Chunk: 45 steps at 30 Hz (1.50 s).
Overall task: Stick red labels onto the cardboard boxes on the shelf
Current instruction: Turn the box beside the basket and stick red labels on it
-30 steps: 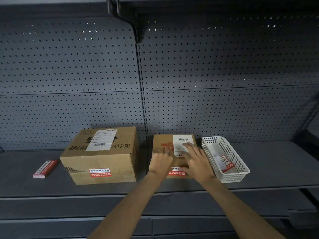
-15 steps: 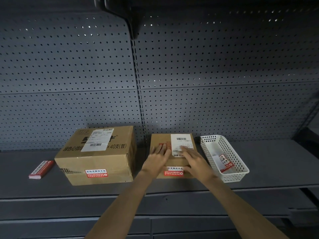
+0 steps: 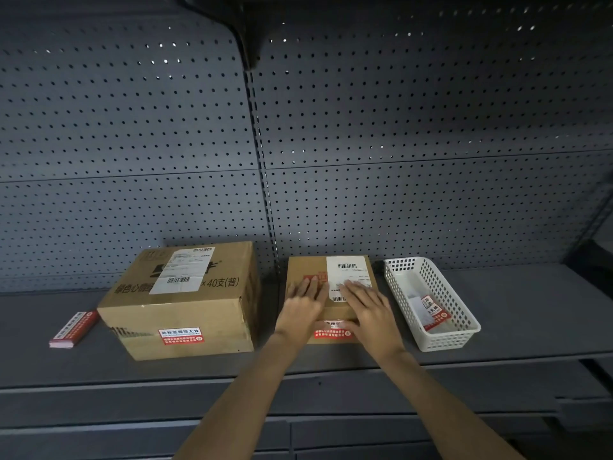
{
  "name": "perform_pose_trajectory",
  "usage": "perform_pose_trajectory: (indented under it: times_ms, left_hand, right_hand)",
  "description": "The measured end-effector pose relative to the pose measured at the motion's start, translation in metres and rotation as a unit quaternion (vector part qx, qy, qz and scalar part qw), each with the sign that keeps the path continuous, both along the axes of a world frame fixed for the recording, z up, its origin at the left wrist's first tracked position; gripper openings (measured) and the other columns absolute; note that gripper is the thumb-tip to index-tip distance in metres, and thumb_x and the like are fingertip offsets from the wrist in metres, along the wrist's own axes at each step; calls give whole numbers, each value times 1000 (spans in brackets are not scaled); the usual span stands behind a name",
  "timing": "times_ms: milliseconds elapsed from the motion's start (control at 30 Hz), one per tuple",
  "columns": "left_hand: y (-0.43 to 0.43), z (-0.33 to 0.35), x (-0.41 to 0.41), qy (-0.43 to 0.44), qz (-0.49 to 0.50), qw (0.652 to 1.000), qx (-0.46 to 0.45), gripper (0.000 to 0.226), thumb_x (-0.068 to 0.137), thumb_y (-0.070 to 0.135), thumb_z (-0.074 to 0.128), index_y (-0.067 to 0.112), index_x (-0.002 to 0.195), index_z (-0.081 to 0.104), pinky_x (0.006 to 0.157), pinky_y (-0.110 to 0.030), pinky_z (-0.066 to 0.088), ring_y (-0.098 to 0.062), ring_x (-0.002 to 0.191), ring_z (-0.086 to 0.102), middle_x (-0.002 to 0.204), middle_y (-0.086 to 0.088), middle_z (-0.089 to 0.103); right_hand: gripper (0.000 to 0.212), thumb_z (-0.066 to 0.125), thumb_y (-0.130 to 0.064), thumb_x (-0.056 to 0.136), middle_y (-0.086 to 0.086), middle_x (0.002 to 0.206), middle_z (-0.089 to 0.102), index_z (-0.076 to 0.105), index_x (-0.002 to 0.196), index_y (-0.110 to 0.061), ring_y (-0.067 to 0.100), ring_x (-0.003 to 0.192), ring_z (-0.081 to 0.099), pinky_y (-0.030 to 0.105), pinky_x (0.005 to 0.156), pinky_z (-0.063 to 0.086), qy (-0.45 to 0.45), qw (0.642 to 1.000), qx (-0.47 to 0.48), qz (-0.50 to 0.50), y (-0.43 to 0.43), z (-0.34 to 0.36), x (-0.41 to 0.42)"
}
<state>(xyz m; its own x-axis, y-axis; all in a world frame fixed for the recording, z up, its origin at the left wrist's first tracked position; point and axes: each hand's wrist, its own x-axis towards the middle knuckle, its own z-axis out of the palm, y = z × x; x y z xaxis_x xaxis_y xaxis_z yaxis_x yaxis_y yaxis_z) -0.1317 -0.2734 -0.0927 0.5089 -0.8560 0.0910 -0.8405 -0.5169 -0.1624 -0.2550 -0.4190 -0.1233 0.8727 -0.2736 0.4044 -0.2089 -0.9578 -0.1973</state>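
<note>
On the shelf between big box and basket, left hand and right hand lie flat, holding nothing, atop the small box, its red label stuck, likely the finishing press; next, lift clear.

Dark grey perforated back panels, horizontal seam at mid-height. Slotted upright between left and right panels; black bracket at its top. Grey metal shelf below. Dim light; bright pinpoints through some holes.
</note>
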Motion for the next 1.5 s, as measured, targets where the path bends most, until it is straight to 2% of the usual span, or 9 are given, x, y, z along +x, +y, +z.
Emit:
perform_pose_trajectory:
  times_ms: [133,333,433,533,633,1000,1100,1233,1500]
  left_hand:
    - [4,3,7,-7,-26,999,20,97,90,48,65,16,159,4,124,-44,13,-30,153,13,165,-15,13]
    - [9,2,9,-2,-48,999,24,101,89,42,68,15,159,1,125,-45,11,-31,153,11,166,-15,11]
    - [11,-3,5,-3,-43,999,-6,100,86,54,66,14,159,10,124,-49,11,-33,152,15,164,-17,18]
    - [6,-11,-1,-3,-11,1000,-21,103,78,68,65,13,154,25,120,-57,21,-36,147,28,157,-19,33]
    - [-1,-14,-6,-15,20,999,-22,101,74,68,70,12,149,33,116,-60,27,-38,142,36,151,-20,40]
    - [4,-11,-1,-35,-1,999,10,107,75,37,84,10,154,17,119,-59,21,-39,148,24,157,-22,28]
    - [7,-13,-1,-38,-7,999,15,112,76,44,82,11,155,10,119,-61,19,-39,149,20,159,-22,24]
    - [7,-21,-7,-39,18,999,-9,113,77,67,70,10,154,9,118,-64,18,-38,150,20,160,-21,25]
    - [7,-15,-6,-31,17,999,23,111,73,50,81,12,152,13,116,-66,21,-38,148,23,158,-20,27]
  right_hand:
    - [100,91,-34,60,-4,152,48,45,148,-22,18,138,45,40,110,41,15,999,16,32,-9,4,-3]
    - [100,86,-30,71,-2,158,36,32,154,-21,16,144,26,43,117,32,47,998,-9,31,-9,3,-6]
    - [98,80,-50,71,-4,156,36,33,152,-23,17,144,31,44,118,32,46,999,-29,3,0,4,-7]
    - [95,72,-70,65,-4,148,46,46,144,-23,19,137,43,43,114,32,33,999,-20,-38,11,2,-3]
    - [93,81,-63,62,-2,144,52,50,141,-23,20,134,48,45,112,35,29,998,-25,-53,16,0,1]
    - [119,96,-42,47,1,150,48,40,150,-19,22,134,47,40,111,35,104,993,-54,-6,-1,4,-5]
    - [120,95,-40,51,0,153,42,34,152,-20,22,139,41,41,113,38,118,992,-54,-2,-2,6,-9]
    - [114,86,-62,55,0,151,44,38,150,-22,21,139,40,43,116,28,111,992,-44,-32,10,6,-7]
    - [121,95,-47,46,3,149,47,40,150,-20,24,136,43,45,115,25,117,990,-64,-43,9,1,-4]
